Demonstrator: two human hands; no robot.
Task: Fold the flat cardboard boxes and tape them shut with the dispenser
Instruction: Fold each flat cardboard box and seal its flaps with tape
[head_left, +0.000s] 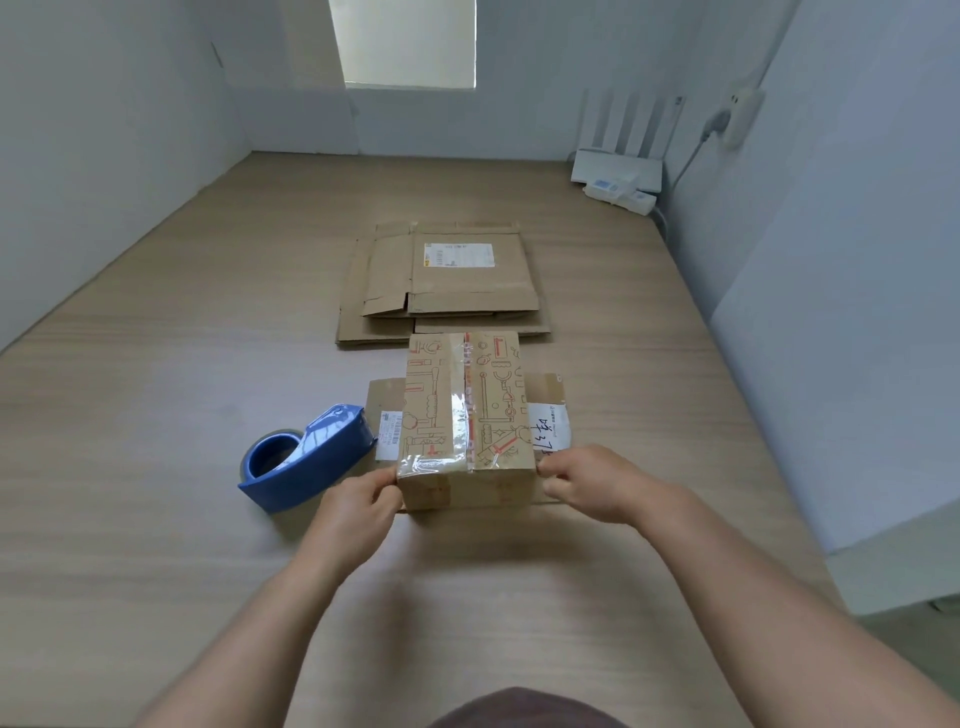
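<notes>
While the taped box (467, 415) is sitting on a flat cardboard sheet (545, 387) on the tabletop (156, 519), the left hand (363, 499) is holding its near left corner and the right hand (597, 483) its near right corner, each grip curling tight on the box. The tape dispenser (322, 457) is lying just left of it, and flat boxes (441, 291) are lying stacked behind.

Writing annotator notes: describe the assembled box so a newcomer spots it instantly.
On the wooden table, look nearest the person, right of the blue dispenser, where the left hand and right hand grip a box. Unlike the flat cardboard under and behind it, it stands folded up, printed with red-and-brown drawings, clear tape along its top.
</notes>
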